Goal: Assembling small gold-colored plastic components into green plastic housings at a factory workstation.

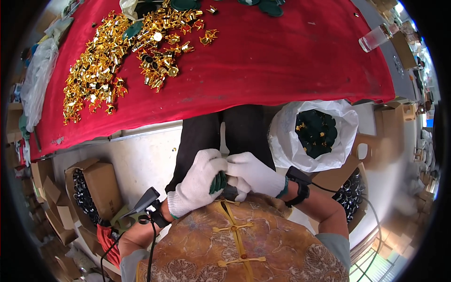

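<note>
Both my hands wear white knitted gloves and meet over my lap. My left hand (199,181) is curled around several dark green round pieces (218,182), whose edges show below its fingers. My right hand (259,173) touches the left one, its thumb and fingers pinched together; whatever lies between them is hidden. Beyond my lap, a large heap of small shiny gold pronged parts (98,61) spreads over the red cloth (263,66). To the right of my knees stands a white plastic bag (284,141) holding dark green discs (315,134) with some gold bits on them.
A clear glass jar (374,41) lies toward the table's far right. More green discs (271,8) sit along the far edge. Cardboard boxes of dark shiny parts stand on the floor at left (104,188) and right (359,207). Cables hang from both my wrists.
</note>
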Demonstrator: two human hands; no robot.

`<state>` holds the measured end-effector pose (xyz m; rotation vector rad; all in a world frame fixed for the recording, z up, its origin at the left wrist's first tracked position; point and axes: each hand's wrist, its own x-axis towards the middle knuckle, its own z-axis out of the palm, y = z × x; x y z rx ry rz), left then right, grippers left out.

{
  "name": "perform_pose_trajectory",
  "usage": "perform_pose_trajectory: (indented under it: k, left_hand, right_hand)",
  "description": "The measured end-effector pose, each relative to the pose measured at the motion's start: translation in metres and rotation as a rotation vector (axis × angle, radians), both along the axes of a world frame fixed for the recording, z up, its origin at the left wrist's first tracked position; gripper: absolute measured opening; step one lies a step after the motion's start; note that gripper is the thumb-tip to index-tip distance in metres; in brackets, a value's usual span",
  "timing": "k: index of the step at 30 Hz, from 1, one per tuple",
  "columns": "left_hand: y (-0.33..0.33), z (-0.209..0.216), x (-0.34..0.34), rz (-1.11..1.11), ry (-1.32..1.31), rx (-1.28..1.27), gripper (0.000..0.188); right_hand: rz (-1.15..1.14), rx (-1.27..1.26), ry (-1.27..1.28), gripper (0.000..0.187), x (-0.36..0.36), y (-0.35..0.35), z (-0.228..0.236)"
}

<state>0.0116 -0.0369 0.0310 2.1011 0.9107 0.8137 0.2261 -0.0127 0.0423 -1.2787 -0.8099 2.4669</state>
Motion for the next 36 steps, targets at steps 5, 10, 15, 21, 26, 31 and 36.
perform_pose_trajectory:
  k: [5, 10, 15, 21, 26, 31, 36]
  left_hand:
    - [-0.004, 0.015, -0.002, 0.155, -0.292, -0.630, 0.070]
    - [-0.007, 0.008, -0.003, 0.093, -0.532, -1.011, 0.069]
    - [-0.011, 0.003, 0.005, 0.120, -0.360, -0.622, 0.062]
    - [0.001, 0.005, 0.003, 0.039, -0.127, -0.071, 0.057]
    - [-0.003, -0.003, -0.006, 0.144, -0.409, -0.694, 0.070]
    - [-0.004, 0.012, -0.002, 0.099, -0.574, -1.046, 0.074]
    - [-0.007, -0.006, 0.006, 0.087, -0.260, -0.277, 0.069]
  right_hand:
    - [0.265, 1.321, -0.529, 0.038, 0.003, -0.012, 0.004]
    - [0.358, 1.369, -0.565, 0.036, 0.000, -0.032, -0.006]
    - [0.190, 1.362, -0.530, 0.026, -0.005, -0.032, -0.024]
    - [0.137, -0.019, -0.022, 0.028, 0.010, 0.012, 0.012]
    - [0.268, 1.379, -0.511, 0.040, -0.003, -0.014, 0.003]
    - [0.325, 1.356, -0.561, 0.040, -0.002, -0.030, -0.012]
    - [0.069, 1.256, -0.486, 0.018, -0.007, -0.029, -0.020]
